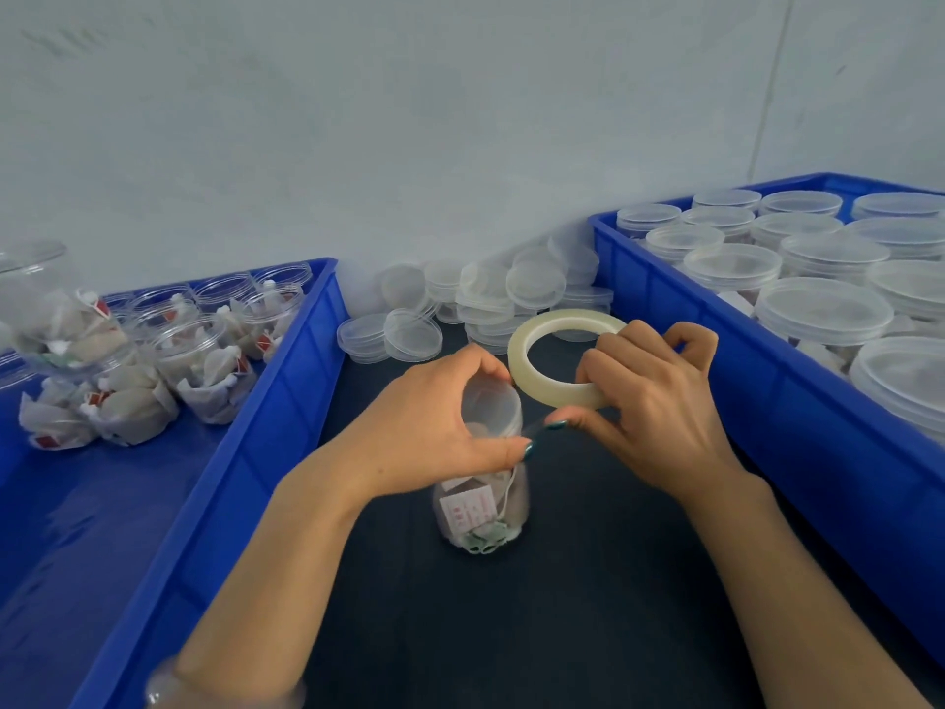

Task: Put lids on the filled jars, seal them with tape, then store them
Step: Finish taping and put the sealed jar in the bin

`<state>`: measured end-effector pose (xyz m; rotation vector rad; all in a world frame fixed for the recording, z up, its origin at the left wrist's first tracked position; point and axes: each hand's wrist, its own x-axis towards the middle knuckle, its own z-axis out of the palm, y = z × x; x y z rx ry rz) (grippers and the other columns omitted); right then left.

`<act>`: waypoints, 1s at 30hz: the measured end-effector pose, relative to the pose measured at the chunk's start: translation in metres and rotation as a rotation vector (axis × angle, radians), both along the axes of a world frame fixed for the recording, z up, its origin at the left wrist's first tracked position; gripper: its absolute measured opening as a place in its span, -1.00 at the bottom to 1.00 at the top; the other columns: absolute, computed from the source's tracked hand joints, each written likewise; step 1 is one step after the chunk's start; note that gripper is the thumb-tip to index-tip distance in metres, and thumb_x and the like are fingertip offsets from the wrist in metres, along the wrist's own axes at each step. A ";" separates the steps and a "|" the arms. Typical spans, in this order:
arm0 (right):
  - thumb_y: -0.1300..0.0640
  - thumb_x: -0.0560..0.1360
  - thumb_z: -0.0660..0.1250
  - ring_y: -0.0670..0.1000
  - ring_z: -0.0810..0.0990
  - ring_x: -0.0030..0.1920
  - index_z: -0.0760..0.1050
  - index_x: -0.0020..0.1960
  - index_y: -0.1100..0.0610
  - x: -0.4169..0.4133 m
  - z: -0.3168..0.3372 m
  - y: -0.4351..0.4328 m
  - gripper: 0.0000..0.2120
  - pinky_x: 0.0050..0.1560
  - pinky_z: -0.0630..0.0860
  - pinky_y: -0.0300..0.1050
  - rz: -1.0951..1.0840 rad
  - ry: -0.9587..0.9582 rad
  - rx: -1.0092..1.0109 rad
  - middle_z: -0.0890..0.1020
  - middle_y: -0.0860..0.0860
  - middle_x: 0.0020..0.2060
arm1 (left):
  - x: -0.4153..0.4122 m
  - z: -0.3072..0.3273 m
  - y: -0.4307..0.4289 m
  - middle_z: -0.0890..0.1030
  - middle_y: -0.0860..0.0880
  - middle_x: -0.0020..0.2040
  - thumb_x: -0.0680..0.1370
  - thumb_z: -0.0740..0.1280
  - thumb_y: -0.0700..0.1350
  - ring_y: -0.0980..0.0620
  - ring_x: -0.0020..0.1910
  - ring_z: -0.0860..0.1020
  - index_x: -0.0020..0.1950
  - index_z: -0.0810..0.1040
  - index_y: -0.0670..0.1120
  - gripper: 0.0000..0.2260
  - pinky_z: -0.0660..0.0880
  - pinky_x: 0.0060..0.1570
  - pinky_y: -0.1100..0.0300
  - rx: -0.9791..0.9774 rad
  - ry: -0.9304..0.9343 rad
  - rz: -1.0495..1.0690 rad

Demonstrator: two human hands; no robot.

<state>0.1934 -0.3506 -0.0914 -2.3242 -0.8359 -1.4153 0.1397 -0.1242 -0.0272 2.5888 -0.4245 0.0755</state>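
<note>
A clear filled jar stands on the dark table in the middle, with a translucent lid on top. My left hand grips the lid and the jar's neck from the left, thumb at the lid's side. My right hand holds a roll of clear tape just right of the lid, fingers curled over the ring. A short strip of tape runs from the roll to the jar's neck between both thumbs.
A blue bin on the left holds several open jars filled with tea bags. A blue bin on the right holds several lidded jars. Loose lids lie piled against the back wall.
</note>
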 end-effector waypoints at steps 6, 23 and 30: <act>-0.42 0.54 0.05 0.01 0.47 -0.18 0.45 -0.25 0.07 0.000 0.000 -0.001 -0.41 0.01 0.10 -0.03 -0.031 0.033 0.040 0.48 -0.10 -0.29 | 0.001 0.002 0.006 0.53 0.33 0.16 0.38 0.55 0.14 0.33 0.22 0.48 0.20 0.47 0.23 -0.54 0.47 0.23 0.20 -0.017 0.037 -0.093; -0.41 0.58 0.02 -0.03 0.41 -0.26 0.46 -0.23 0.04 -0.003 -0.002 0.010 -0.42 0.02 0.17 -0.04 0.025 0.159 0.005 0.44 -0.12 -0.30 | -0.017 -0.005 0.001 0.42 0.29 0.20 0.40 0.36 0.29 0.25 0.27 0.36 0.34 0.32 0.32 -0.47 0.41 0.24 0.21 0.065 -0.121 -0.085; -0.40 0.56 0.05 -0.06 0.36 -0.24 0.44 -0.24 0.04 -0.007 0.001 0.017 -0.44 0.00 0.20 -0.04 0.063 0.180 0.052 0.40 -0.15 -0.28 | -0.013 -0.005 0.005 0.32 0.34 0.16 0.29 0.45 0.11 0.27 0.29 0.36 0.35 0.16 0.26 -0.28 0.36 0.18 0.36 -0.070 -0.040 -0.120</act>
